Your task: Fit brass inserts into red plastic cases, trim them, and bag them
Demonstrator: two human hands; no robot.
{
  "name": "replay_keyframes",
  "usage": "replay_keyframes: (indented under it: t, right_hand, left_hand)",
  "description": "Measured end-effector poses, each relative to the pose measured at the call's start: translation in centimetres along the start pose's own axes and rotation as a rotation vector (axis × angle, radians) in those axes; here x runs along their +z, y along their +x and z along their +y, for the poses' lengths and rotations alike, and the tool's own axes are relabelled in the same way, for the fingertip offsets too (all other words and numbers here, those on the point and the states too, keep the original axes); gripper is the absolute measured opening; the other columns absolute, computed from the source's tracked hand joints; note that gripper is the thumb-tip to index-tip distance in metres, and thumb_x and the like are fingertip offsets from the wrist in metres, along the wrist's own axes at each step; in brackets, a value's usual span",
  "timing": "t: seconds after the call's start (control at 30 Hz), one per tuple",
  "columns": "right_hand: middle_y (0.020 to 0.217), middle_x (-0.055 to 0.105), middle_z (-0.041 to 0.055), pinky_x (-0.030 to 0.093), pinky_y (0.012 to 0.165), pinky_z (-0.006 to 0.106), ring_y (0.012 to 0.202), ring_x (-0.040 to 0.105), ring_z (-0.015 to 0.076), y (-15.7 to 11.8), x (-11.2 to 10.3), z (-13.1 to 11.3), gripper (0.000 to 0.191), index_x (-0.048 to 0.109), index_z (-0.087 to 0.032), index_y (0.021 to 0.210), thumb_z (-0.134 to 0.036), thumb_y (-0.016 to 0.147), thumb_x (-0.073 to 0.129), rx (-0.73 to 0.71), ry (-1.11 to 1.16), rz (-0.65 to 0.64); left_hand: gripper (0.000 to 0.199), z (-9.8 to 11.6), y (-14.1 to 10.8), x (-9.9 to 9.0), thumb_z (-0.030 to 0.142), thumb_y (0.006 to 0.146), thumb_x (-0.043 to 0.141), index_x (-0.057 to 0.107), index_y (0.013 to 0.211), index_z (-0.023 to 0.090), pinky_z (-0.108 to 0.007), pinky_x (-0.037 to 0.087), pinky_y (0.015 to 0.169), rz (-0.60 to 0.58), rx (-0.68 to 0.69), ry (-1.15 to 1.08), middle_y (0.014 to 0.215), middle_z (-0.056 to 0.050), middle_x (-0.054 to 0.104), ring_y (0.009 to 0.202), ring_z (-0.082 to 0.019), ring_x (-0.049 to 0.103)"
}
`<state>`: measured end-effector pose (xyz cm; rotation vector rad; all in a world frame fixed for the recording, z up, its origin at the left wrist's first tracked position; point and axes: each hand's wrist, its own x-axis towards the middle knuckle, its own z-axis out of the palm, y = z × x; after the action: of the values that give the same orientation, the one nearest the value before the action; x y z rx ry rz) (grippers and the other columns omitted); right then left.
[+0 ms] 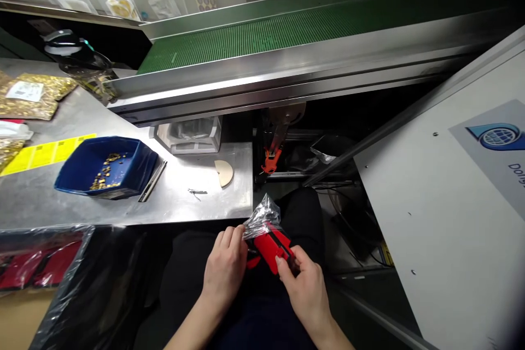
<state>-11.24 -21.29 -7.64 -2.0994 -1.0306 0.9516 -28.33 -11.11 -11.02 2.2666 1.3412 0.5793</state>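
Above my lap, my right hand (305,284) pinches the lower end of a red item (271,250) with a black strip along it. A clear plastic bag (263,216) covers the item's upper end. The fingers of my left hand (225,262) are closed on the bag's edge, left of the red item. A small red piece shows between the hands; what it belongs to is unclear.
On the metal table (180,202) are a blue bin (82,167) with small gold parts, a pale disc (224,173) and a clear drawer bin (197,134). A green conveyor (246,38) crosses behind. A white panel (443,175) stands right; bagged red items (57,262) lie lower left.
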Motion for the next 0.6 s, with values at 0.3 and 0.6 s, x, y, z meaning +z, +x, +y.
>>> replay_keyframes:
  t: [0.3, 0.6]
  right_hand:
    - [0.081, 0.074, 0.0044, 0.052, 0.069, 0.028, 0.074, 0.071, 0.0220, 0.9, 0.1, 0.5, 0.025, 0.066, -0.022, 0.097, -0.046, 0.097, 0.057, -0.051, 0.112, -0.168]
    - [0.073, 0.073, 0.0018, 0.045, 0.058, 0.023, 0.066, 0.069, 0.0172, 2.9, 0.4, 0.2, 0.030, 0.063, -0.020, 0.085, -0.045, 0.098, 0.057, 0.033, 0.312, -0.206]
  left_hand:
    - [0.019, 2.6, -1.3, 0.1, 0.011, 0.101, 0.053, 0.057, 0.117, 0.023, -0.027, 0.055, 0.083, -0.024, 0.228, -0.207, 0.096, -0.003, 0.067, 0.086, -0.016, 0.065]
    - [0.022, 5.3, -0.1, -0.8, 0.031, 0.104, 0.050, 0.060, 0.087, 0.022, -0.027, 0.049, 0.070, -0.457, -0.169, -0.707, 0.083, -0.002, 0.064, 0.075, -0.017, 0.060]
